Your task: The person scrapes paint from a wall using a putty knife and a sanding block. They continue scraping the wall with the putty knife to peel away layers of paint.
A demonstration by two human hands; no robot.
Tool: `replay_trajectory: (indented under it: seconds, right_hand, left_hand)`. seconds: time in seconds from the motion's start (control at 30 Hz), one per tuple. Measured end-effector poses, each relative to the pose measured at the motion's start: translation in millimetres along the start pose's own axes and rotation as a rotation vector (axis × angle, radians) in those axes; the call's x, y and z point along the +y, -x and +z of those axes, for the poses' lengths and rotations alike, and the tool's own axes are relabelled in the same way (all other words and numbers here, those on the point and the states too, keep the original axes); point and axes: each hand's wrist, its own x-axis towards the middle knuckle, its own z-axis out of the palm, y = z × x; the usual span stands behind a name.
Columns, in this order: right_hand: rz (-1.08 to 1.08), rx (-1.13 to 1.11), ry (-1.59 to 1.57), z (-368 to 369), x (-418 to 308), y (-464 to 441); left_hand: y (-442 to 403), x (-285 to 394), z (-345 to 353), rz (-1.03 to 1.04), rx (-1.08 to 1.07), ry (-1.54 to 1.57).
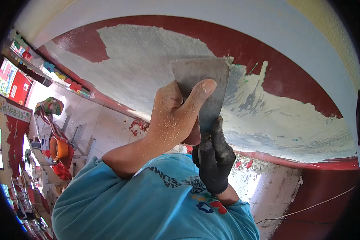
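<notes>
A wide putty knife (203,74) with a grey metal blade is held up in front of the wall. My left hand (174,110), bare and dusted with pale crumbs, is closed with its thumb pressed on the blade. A reddish-brown piece (195,134), like sandpaper, shows under the left palm; most of it is hidden. In a dark glove, my right hand (215,160) grips the lower end of the putty knife, its handle hidden by the fingers. Behind the blade, the wall (136,52) has grey-white bare areas between remaining dark red paint. Pale filler smears lie right of the blade.
White floor tiles (102,124) carry red paint flakes. At left stand an orange container (59,149), metal-legged furniture and cluttered shelves. Paper flower decorations (74,85) run along the wall's left end. A thin cable (312,207) crosses the lower right.
</notes>
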Motion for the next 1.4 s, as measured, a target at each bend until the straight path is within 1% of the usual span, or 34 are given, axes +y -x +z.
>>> replay_trajectory:
  seconds: [0.07, 0.13, 0.2, 0.23, 0.3, 0.33, 0.4, 0.47, 0.53, 0.6, 0.67, 0.73, 0.83, 0.9, 0.93, 0.97, 1.0, 1.03, 1.1, 1.13, 1.2, 1.27, 1.3, 1.33, 1.37, 1.4]
  right_hand:
    - [-0.037, 0.000, 0.018, 1, 0, 2]
    - [0.055, -0.001, -0.069, 2, 4, 9]
    - [0.044, -0.014, -0.051, 0, -1, 1]
    - [0.046, -0.025, -0.031, -1, -3, -1]
    - [0.054, -0.021, -0.021, 1, -3, -2]
    - [0.045, -0.017, -0.016, 2, -2, -2]
    - [0.017, -0.020, 0.002, 3, 2, 4]
    - [-0.007, -0.017, 0.022, 4, 3, 2]
    - [0.035, -0.036, -0.097, 4, 0, -1]
    - [0.029, -0.033, -0.071, 5, 0, 0]
    - [-0.005, -0.026, -0.055, 6, 1, -1]
    - [0.008, -0.030, -0.002, 5, 3, 3]
    - [0.002, -0.027, -0.046, 4, 0, -5]
    - [-0.006, -0.011, -0.045, 6, 0, -3]
    - [-0.015, -0.022, -0.022, 6, 5, 0]
    - [-0.030, -0.033, 0.000, 7, 9, 2]
    - [0.027, -0.036, 0.025, 7, 9, 4]
    - [0.023, -0.036, 0.023, 7, 9, 1]
    - [-0.066, -0.023, 0.002, 7, 4, -7]
    - [-0.063, -0.008, 0.001, 9, 0, -8]
    - [-0.043, -0.010, 0.001, 8, 3, -4]
    - [-0.035, -0.011, -0.007, 9, 4, -1]
    - [0.012, -0.026, -0.016, 7, 4, 0]
    - [0.064, -0.040, -0.024, 7, 5, 0]
    - [0.070, -0.040, -0.025, 8, 3, -1]
    - [0.026, -0.023, -0.034, 9, -1, -6]
  left_hand:
    - [3, -10, -1, 0.034, 0.019, -0.017]
    - [0, -15, -3, 0.088, 0.034, -0.038]
    - [-2, -17, -4, 0.115, 0.041, -0.127]
    - [-1, -14, -3, 0.108, 0.038, -0.127]
    - [0, -3, 2, 0.103, 0.064, -0.026]
    - [1, -7, 1, 0.104, 0.067, -0.026]
    - [1, -19, -4, 0.066, 0.079, -0.126]
    - [-3, -22, -5, 0.105, 0.097, -0.122]
    - [-2, -21, -4, 0.116, 0.105, -0.115]
    - [-1, -11, -4, 0.105, 0.116, -0.118]
    - [1, -19, -4, 0.130, 0.111, -0.126]
    - [-1, -18, -5, 0.157, 0.105, -0.137]
    - [0, -8, -5, 0.070, 0.089, -0.151]
    - [0, -5, -3, 0.010, 0.089, -0.068]
    - [1, -10, -5, 0.017, 0.089, -0.071]
    - [1, -16, -6, 0.073, 0.098, -0.133]
    - [0, -19, -7, 0.125, 0.108, -0.195]
    - [-1, -19, -8, 0.129, 0.109, -0.197]
    - [0, -6, -4, 0.005, 0.132, -0.122]
    - [1, -7, -4, -0.005, 0.130, -0.119]
    - [0, -9, -6, 0.117, 0.146, -0.163]
    - [1, -20, -9, 0.110, 0.139, -0.184]
    - [0, -27, -10, 0.098, 0.129, -0.202]
    - [-5, -33, -12, 0.136, 0.126, -0.239]
    - [-6, -27, -10, 0.130, 0.125, -0.240]
    - [-5, -16, -7, 0.142, 0.128, -0.151]
